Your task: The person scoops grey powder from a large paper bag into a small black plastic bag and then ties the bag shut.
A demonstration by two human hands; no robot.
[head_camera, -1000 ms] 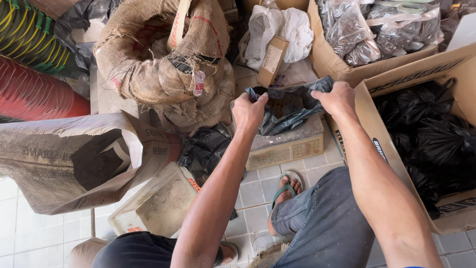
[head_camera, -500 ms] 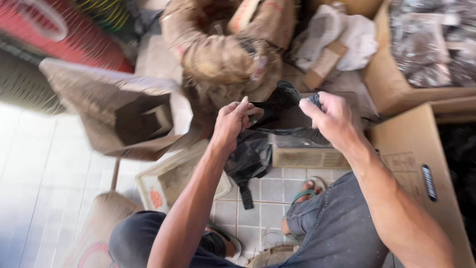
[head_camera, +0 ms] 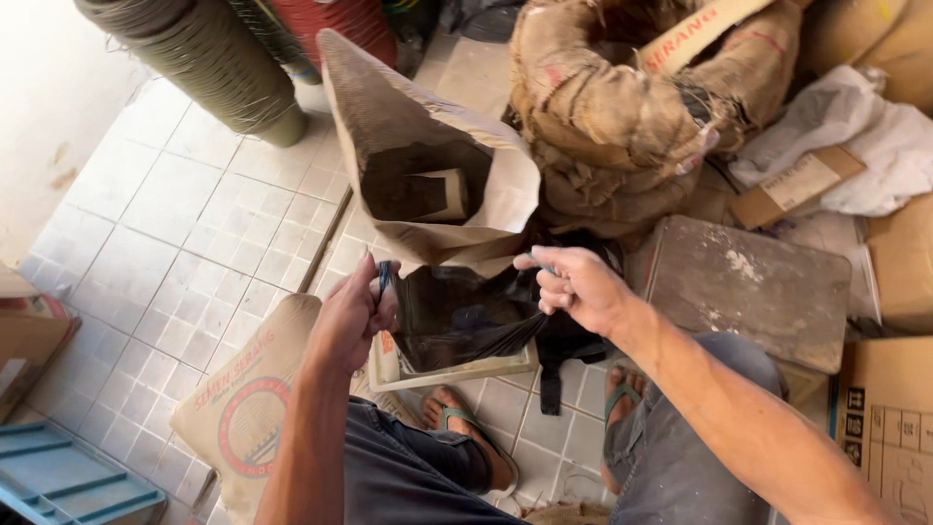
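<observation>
Both my hands stretch a black plastic bag (head_camera: 457, 321) between them, just above my knees. My left hand (head_camera: 358, 316) pinches its left edge and my right hand (head_camera: 573, 287) pinches its right edge. The bag hangs over a shallow pale tray (head_camera: 457, 374) on the tiled floor. Right behind the bag stands an open brown paper sack (head_camera: 428, 165) with a small scoop-like box inside it.
A large rolled-down brown sack (head_camera: 632, 107) sits at the back. A dusty flat board (head_camera: 748, 282) lies to the right, with cardboard boxes (head_camera: 889, 428) beyond it. A printed cement sack (head_camera: 243, 408) lies at my left knee. Green and red coiled hoses (head_camera: 214, 58) stand at top left.
My view has swung left and down. Both hands moved the black bag from beside the big sack to in front of the open paper sack and pulled it wider.
</observation>
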